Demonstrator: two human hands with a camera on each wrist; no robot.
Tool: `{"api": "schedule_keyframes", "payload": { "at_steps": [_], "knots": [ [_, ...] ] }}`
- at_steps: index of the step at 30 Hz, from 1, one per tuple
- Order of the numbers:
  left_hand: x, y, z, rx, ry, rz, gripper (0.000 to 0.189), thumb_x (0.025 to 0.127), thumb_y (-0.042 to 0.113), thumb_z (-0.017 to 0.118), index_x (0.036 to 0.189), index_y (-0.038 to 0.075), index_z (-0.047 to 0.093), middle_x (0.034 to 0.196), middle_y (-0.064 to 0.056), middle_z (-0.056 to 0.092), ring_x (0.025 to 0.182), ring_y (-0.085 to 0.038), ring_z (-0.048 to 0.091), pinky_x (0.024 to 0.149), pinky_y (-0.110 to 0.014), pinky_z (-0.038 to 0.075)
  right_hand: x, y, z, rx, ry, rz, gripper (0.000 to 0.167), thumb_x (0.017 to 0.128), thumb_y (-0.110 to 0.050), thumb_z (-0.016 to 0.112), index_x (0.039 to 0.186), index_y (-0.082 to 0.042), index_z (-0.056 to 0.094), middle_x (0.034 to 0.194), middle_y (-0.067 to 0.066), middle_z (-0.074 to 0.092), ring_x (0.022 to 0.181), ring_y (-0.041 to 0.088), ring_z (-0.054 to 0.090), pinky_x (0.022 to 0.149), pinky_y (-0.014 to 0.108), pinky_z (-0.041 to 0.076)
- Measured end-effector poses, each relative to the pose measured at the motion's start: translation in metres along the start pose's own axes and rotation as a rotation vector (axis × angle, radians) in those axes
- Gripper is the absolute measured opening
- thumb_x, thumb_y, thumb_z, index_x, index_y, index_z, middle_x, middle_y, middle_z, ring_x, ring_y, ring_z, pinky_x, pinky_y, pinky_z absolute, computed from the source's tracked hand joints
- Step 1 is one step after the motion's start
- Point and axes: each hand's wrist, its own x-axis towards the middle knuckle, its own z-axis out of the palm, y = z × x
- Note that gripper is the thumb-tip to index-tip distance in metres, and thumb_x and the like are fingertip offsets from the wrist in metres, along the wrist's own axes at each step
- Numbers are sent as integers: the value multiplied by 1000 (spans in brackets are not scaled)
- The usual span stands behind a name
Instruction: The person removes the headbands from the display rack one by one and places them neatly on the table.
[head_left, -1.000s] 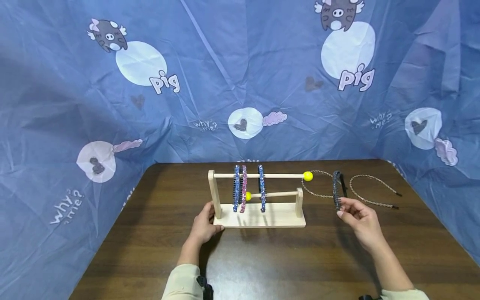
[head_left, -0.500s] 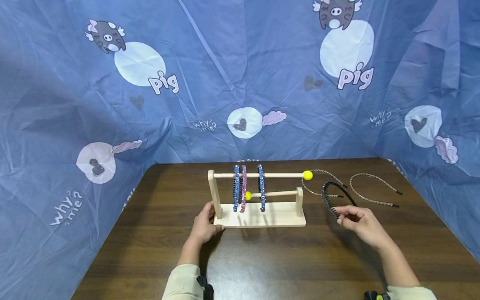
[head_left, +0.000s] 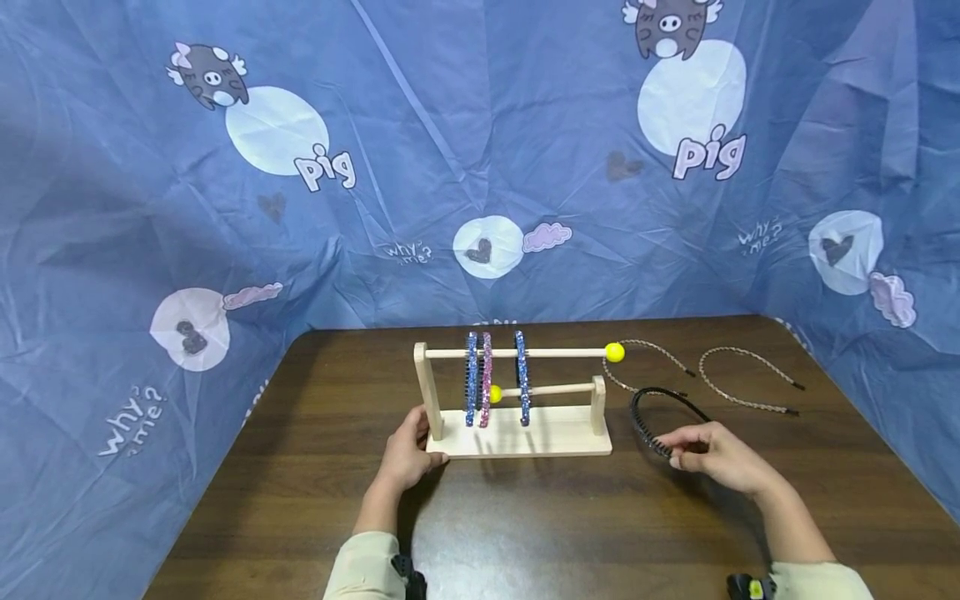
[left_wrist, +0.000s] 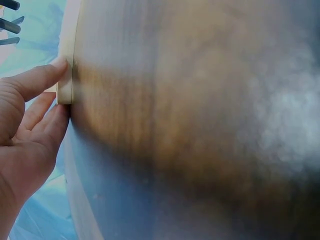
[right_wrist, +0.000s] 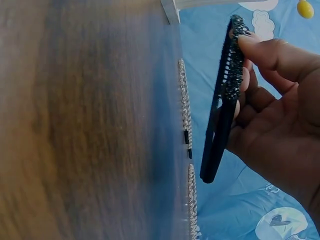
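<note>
My right hand (head_left: 720, 458) pinches a black headband (right_wrist: 234, 65) by its glittery, toothed curve, with thumb and fingertips. The headband is held over the table to the right of a wooden headband stand (head_left: 562, 432), its smooth ends pointing away from the stand. My left hand (head_left: 405, 454) grips the left end of the stand's base, thumb on top and fingers at the edge. On the stand's upper rod hang a blue glitter headband (head_left: 472, 387), a pink one (head_left: 486, 387) close beside it, and another blue headband (head_left: 522, 387) further right.
Two thin braided headbands lie at the back right of the brown table (head_left: 525, 533): one (head_left: 605, 367) behind the black headband, the other (head_left: 703, 371) further right. Yellow balls cap the upper rod (head_left: 615, 352) and the lower rod (head_left: 496, 393). A blue printed cloth (head_left: 405, 167) surrounds the table.
My right hand has come nearer and lower with the black headband, turning it from upright and edge-on to tilted flat, its curve towards the stand. The left hand and stand stay put.
</note>
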Motion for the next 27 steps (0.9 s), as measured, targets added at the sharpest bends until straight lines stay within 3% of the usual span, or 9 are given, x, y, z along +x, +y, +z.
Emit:
{"api": "schedule_keyframes", "payload": {
  "at_steps": [8,12,20,27],
  "knots": [
    [-1,1,-3,-5,6,17,74,61,-18,74,127,-2,45,118,-28,55,113,-39,50,93,-47,43,11,13,-3,-8,-131,-5,28,83,1,60,108,12,61,85,9,65,77,8,56,68,23,48],
    [1,1,-4,1,7,15,74,61,-17,74,127,-2,44,118,-28,55,113,-38,50,93,-47,43,20,17,-4,4,-185,24,28,82,3,58,109,13,59,78,5,59,68,8,51,58,21,45],
    [1,1,-3,-7,5,26,74,61,-19,74,127,-3,44,118,-29,55,113,-38,51,93,-47,43,31,25,-4,31,-192,35,34,72,15,49,106,13,55,78,7,54,68,12,50,56,21,44],
    [-2,1,-1,-9,-8,7,74,62,-18,74,128,-3,43,120,-29,54,114,-40,49,93,-49,42,40,32,-5,17,-174,65,35,71,15,52,106,12,56,77,10,56,67,13,52,54,20,44]
  ]
}}
